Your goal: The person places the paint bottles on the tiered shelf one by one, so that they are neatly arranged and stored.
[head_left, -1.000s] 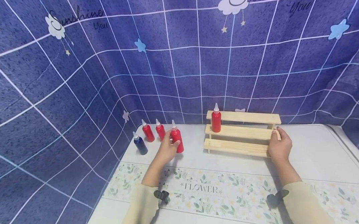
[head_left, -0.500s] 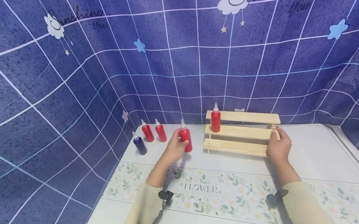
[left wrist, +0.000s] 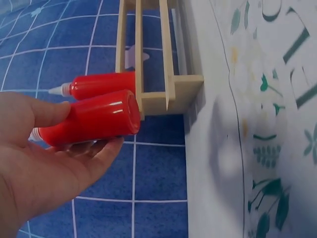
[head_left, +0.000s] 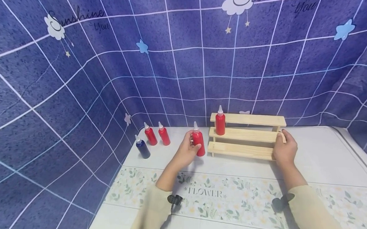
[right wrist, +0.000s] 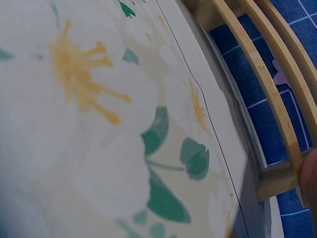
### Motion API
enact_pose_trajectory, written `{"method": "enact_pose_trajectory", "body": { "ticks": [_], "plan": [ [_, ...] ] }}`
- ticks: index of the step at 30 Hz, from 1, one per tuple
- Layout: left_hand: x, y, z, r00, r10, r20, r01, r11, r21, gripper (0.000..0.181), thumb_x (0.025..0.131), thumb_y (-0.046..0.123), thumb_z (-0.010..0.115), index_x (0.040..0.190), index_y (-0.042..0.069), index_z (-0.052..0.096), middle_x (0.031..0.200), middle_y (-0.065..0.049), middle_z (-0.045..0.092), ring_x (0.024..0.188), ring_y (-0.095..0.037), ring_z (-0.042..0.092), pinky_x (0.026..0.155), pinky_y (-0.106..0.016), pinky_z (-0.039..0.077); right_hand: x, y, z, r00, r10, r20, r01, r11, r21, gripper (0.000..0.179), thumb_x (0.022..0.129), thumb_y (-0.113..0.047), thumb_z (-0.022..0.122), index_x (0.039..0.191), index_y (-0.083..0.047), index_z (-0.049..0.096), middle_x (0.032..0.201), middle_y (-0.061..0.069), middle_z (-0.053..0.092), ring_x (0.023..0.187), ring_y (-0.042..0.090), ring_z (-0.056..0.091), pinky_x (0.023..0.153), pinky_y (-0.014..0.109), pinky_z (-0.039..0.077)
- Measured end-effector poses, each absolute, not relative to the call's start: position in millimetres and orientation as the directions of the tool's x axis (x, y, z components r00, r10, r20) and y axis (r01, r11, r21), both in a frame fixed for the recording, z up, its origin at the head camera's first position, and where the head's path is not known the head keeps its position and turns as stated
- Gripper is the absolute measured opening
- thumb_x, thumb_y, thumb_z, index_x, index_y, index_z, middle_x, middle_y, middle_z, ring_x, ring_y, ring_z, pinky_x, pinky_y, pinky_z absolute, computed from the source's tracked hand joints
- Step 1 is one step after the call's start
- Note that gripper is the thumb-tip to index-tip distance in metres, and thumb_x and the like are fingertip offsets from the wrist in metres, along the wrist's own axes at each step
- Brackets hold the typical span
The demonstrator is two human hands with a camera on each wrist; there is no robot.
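Observation:
A red squeeze bottle (head_left: 198, 143) with a pale pointed nozzle is gripped by my left hand (head_left: 186, 152), thumb on one side and fingers on the other. In the left wrist view its base hangs off the tabletop, and the bottle (left wrist: 94, 119) is just short of the rack's left end. My right hand (head_left: 285, 149) holds the right end of the three-tier wooden rack (head_left: 243, 150); only a sliver of that hand (right wrist: 310, 181) shows in the right wrist view. Another red squeeze bottle (head_left: 220, 124) stands upright on the middle tier, at its left end.
Two red squeeze bottles (head_left: 151, 135) (head_left: 164, 135) and a dark blue squeeze bottle (head_left: 143, 148) stand at the table's back left. A flower-printed strip (head_left: 205, 193) runs across the white table. Behind and to the left hangs a blue checked curtain (head_left: 182, 77).
My left hand has carried the red squeeze bottle rightward, away from the other bottles and close to the rack. The right hand and the rack have stayed in place.

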State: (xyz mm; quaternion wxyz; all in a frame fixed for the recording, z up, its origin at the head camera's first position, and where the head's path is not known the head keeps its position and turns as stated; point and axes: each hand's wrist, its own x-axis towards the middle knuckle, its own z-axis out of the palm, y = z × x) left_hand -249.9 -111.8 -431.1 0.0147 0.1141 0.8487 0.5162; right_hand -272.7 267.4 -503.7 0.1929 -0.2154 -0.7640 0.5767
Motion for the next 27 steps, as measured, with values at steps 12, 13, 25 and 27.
{"method": "enact_pose_trajectory", "body": {
  "ticks": [12, 13, 25, 27],
  "plan": [
    [-249.0, -90.7, -438.8, -0.967, 0.242, 0.075, 0.173, 0.417, 0.892, 0.067, 0.104, 0.009, 0.062, 0.162, 0.01, 0.03, 0.157, -0.022, 0.052, 0.138, -0.042, 0.06, 0.117, -0.059, 0.05, -274.3, 267.4, -504.1, -0.832, 0.553, 0.045, 0.11, 0.244, -0.964, 0.054, 0.114, -0.031, 0.038, 0.164, -0.011, 0.035, 0.171, 0.013, 0.037, 0.161, 0.03, 0.034, 0.132, 0.045, 0.031],
    [-249.3, -88.8, -439.6, -0.966, 0.247, 0.079, 0.178, 0.409, 0.895, 0.067, 0.104, 0.009, 0.062, 0.162, 0.01, 0.03, 0.157, -0.022, 0.052, 0.139, -0.042, 0.059, 0.117, -0.058, 0.05, -274.4, 267.4, -503.9, -0.831, 0.554, 0.048, 0.109, 0.246, -0.963, 0.054, 0.114, -0.031, 0.038, 0.164, -0.011, 0.036, 0.171, 0.013, 0.037, 0.161, 0.03, 0.034, 0.132, 0.045, 0.031],
    [-251.4, -70.6, -443.1, -0.958, 0.26, 0.119, 0.221, 0.408, 0.886, 0.06, 0.103, 0.007, 0.063, 0.158, 0.01, 0.038, 0.153, -0.023, 0.056, 0.138, -0.04, 0.062, 0.117, -0.051, 0.052, -272.8, 265.6, -502.6, -0.835, 0.549, 0.036, 0.118, 0.242, -0.963, 0.054, 0.114, -0.031, 0.037, 0.165, -0.011, 0.034, 0.171, 0.013, 0.037, 0.161, 0.03, 0.035, 0.132, 0.045, 0.032],
    [-252.3, -68.4, -443.4, -0.958, 0.254, 0.136, 0.237, 0.428, 0.872, 0.059, 0.103, 0.008, 0.063, 0.157, 0.011, 0.039, 0.152, -0.021, 0.057, 0.141, -0.038, 0.06, 0.117, -0.051, 0.051, -273.0, 265.8, -502.3, -0.833, 0.552, 0.034, 0.117, 0.237, -0.964, 0.054, 0.114, -0.031, 0.037, 0.164, -0.012, 0.035, 0.171, 0.013, 0.037, 0.161, 0.03, 0.034, 0.132, 0.045, 0.032]
  ]
}}
